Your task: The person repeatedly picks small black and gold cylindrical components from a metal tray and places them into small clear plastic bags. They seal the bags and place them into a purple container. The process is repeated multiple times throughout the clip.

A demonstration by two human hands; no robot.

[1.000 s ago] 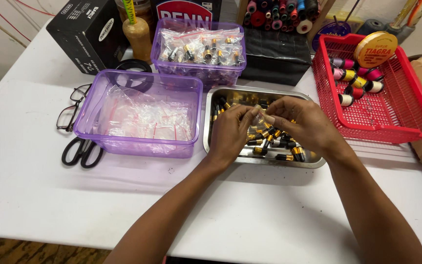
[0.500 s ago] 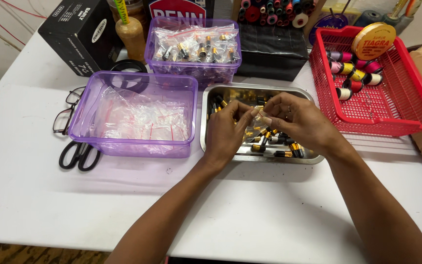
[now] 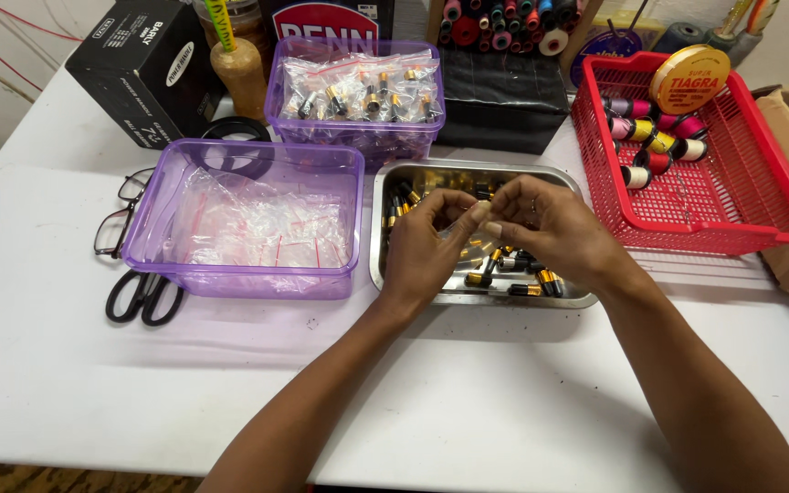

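Head view: both hands meet above the metal tray [image 3: 566,298], fingertips pinched together on a small clear plastic bag [image 3: 464,236] held between them. The left hand [image 3: 420,253] curls its thumb and fingers onto the bag's left edge; the right hand [image 3: 550,226] closes thumb and forefinger on its right edge, the other fingers loosely bent. Whether anything is inside the bag I cannot tell.

The small black-and-gold parts [image 3: 513,272] lie directly beneath and just behind the hands in the tray, their long axes pointing every way; the right hand hangs nearer the thickest heap. The purple tub of empty bags [image 3: 248,219] sits just left of the left hand, the filled tub [image 3: 358,91] beyond both hands.
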